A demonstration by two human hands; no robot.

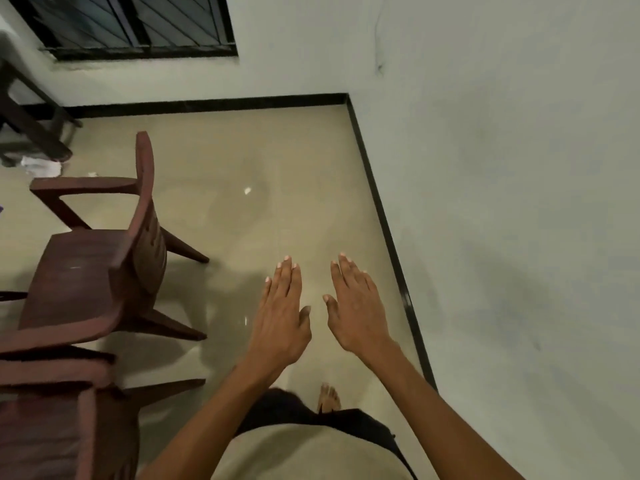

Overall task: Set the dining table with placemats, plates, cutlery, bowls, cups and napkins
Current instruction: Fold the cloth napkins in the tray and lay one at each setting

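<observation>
Your left hand (282, 315) is stretched out in front of you, back upward, its fingers straight and lying close together, the thumb tucked toward the middle. It holds nothing and touches nothing. Your right hand (356, 306) floats just beside it in the same way: flat, fingers straight and nearly touching one another, thumb pointing in toward the left hand. A narrow gap separates the two thumbs.

Below both hands lies a glossy beige floor (263, 216). Nearer to you than the hands, a bare foot (328, 398) stands on that floor, just past the hem of your light shirt (304, 452).

To the left of your left hand stands a dark reddish-brown chair (104, 258), its back turned toward the hands and its legs splayed on the floor. A second chair (52, 410) of the same colour sits nearer to you, left of your left forearm.

To the right of your right hand a pale wall (519, 202) rises from a black skirting strip (384, 220). Far ahead of the hands a dark window (131, 26) is set in another wall.

No placemat, plate, cutlery, bowl, cup or napkin is in view, nor is the dining table.
</observation>
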